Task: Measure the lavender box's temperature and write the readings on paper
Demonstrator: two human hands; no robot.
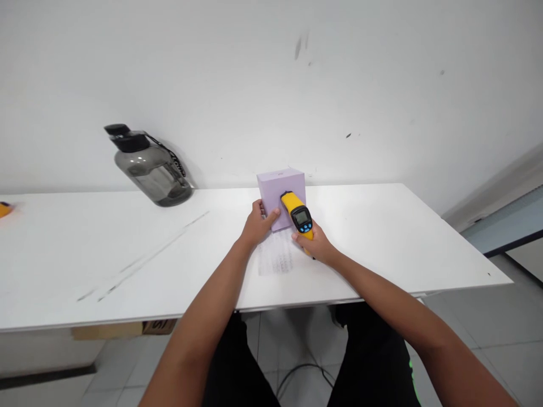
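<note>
A lilac box (271, 195) stands on the white table near the wall, with my left hand (258, 221) gripping its lower left side, thumb across the front. In my right hand (313, 242) is a yellow and black infrared thermometer (292, 204), held by its handle. Its nose points at the front of the box; whether it touches cannot be made out. A small screen and blue buttons on its back face me. Part of the box front is hidden behind the thermometer.
A grey see-through water bottle (155, 172) with a black lid stands left, by the wall. Smudges mark the white table (382, 237). At the far left edge lies part of an orange object (5, 209). Cardboard (108, 330) shows below the table, and a cable (303, 366) lies on the floor.
</note>
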